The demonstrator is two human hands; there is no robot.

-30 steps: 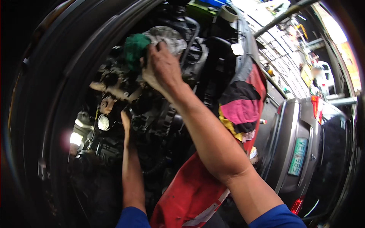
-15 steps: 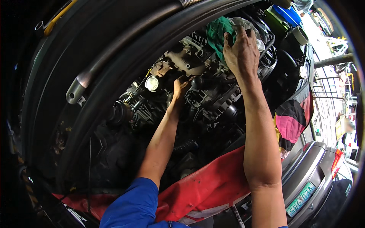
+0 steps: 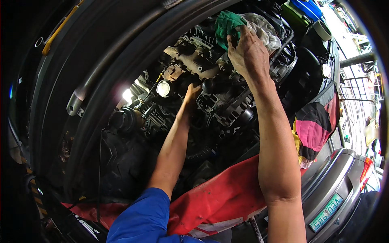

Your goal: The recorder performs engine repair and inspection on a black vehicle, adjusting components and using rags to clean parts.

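Observation:
My right hand (image 3: 249, 56) is curled on a bunched green cloth (image 3: 227, 30) and touches the crumpled grey-white rag (image 3: 269, 36) beside it, high on the engine. My left hand (image 3: 191, 93) reaches into the engine bay next to a black rounded part (image 3: 208, 86), its curled fingertips partly hidden in shadow, so what they hold is unclear. Left of it are a round white-faced fitting (image 3: 164, 88) and a tan metal housing (image 3: 188, 60).
A red cover (image 3: 214, 190) drapes the near edge, with a pink, black and yellow cloth (image 3: 308, 131) at right. The raised hood (image 3: 56, 101) arches over the left. A grey vehicle (image 3: 344, 170) stands at right, near metal racking (image 3: 352, 89); a blue container (image 3: 308, 8) lies top right.
The view has swung since a second ago. Over the last half second my right hand has shifted slightly up and left with the green cloth; my left hand stays deep in the engine.

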